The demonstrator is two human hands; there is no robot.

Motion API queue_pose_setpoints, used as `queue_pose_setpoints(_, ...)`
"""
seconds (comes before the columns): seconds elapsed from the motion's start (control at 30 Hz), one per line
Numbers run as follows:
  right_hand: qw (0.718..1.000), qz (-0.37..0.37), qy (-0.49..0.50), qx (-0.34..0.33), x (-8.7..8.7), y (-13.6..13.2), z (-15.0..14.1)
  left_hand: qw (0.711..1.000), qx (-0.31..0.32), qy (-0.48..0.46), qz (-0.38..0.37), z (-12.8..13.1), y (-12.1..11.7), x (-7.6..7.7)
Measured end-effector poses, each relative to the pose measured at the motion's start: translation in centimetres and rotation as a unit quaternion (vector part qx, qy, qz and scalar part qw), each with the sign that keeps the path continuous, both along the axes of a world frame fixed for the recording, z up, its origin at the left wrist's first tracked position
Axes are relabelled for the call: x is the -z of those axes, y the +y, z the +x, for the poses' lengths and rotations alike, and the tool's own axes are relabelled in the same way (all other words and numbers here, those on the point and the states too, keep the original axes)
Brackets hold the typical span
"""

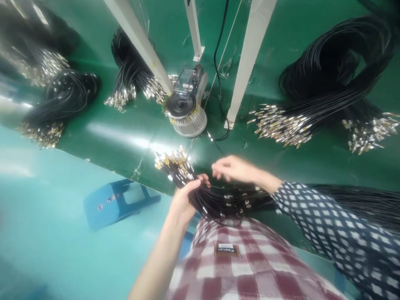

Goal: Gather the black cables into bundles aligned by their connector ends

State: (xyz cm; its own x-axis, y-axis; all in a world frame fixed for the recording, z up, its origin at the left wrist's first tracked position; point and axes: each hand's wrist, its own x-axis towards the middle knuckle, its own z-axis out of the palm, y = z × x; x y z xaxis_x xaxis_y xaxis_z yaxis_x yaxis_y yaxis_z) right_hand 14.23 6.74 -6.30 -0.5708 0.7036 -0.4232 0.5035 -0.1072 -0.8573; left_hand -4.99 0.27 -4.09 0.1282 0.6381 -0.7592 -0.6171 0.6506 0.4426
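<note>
My left hand (185, 199) is wrapped round a thick bundle of black cables (210, 202), its thumb on top. The metal-tipped cable ends (176, 164) fan out past the hand, some with yellowish parts. From the grip the cables run to the right across the table's near edge, passing under my right forearm. My right hand (236, 168) hovers just above and right of the bundle. Its fingers are loosely bent and slightly blurred, pointing left, with nothing visible in them. Beyond the hands stands a round white tape dispenser (187, 109) with a black disc on top.
Coiled black cable bundles lie at the right (341, 70), behind the dispenser (127, 60) and at the left (65, 95) of the green table (117, 139). White posts (251, 56) rise from it beside a hanging black cord (216, 57). A blue stool (113, 203) stands on the floor.
</note>
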Motion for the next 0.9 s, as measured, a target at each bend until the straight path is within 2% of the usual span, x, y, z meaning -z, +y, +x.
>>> queue_pose_setpoints(0.03, 0.996, 0.029, -0.062, 0.050, 1.4, 0.9, 0.0, 1.000, -0.005, 0.002, 0.002, 0.0, 0.0, 0.1)
queue_pose_setpoints(0.1, 0.970, 0.087, -0.188, 0.131, 4.0, 2.0, -0.2, 1.000, -0.009, -0.005, 0.009, 0.0, 0.0, 0.1)
queue_pose_setpoints(0.17, 0.955, 0.098, -0.240, 0.147, 5.8, 1.9, -0.6, 1.000, -0.002, -0.017, 0.018, 0.1, -0.1, 0.1)
queue_pose_setpoints(0.23, 0.964, 0.082, -0.219, 0.128, 6.3, 1.0, -0.8, 0.999, -0.002, -0.021, 0.026, 0.2, -0.2, 0.1)
queue_pose_setpoints(0.3, 0.978, 0.058, -0.174, 0.097, 5.4, -0.5, -0.3, 1.000, -0.015, -0.014, 0.023, 0.3, -0.3, 0.0)
queue_pose_setpoints(0.4, 0.998, -0.005, -0.015, 0.054, 2.5, -3.0, 1.8, 0.999, -0.033, 0.006, 0.010, 0.6, -0.2, -0.2)
queue_pose_setpoints(0.5, 0.992, -0.048, 0.105, 0.051, -0.4, -5.1, 4.3, 0.999, -0.026, 0.008, 0.027, 0.9, -0.3, -0.6)
queue_pose_setpoints(0.6, 0.996, -0.031, 0.077, 0.033, -2.1, -6.5, 5.9, 0.999, -0.015, 0.008, 0.050, 1.3, -0.6, -1.1)
queue_pose_setpoints(0.7, 0.999, 0.021, 0.022, -0.019, -3.0, -7.1, 6.0, 0.998, -0.013, 0.032, 0.059, 1.6, -1.0, -1.6)
queue_pose_setpoints(0.77, 0.996, 0.080, -0.015, -0.023, -3.7, -7.1, 5.0, 0.997, -0.012, 0.043, 0.061, 1.8, -1.3, -1.8)
queue_pose_setpoints(0.9, 0.978, 0.198, -0.026, 0.053, -5.0, -6.7, 0.9, 0.996, -0.016, 0.054, 0.065, 2.0, -1.9, -2.1)
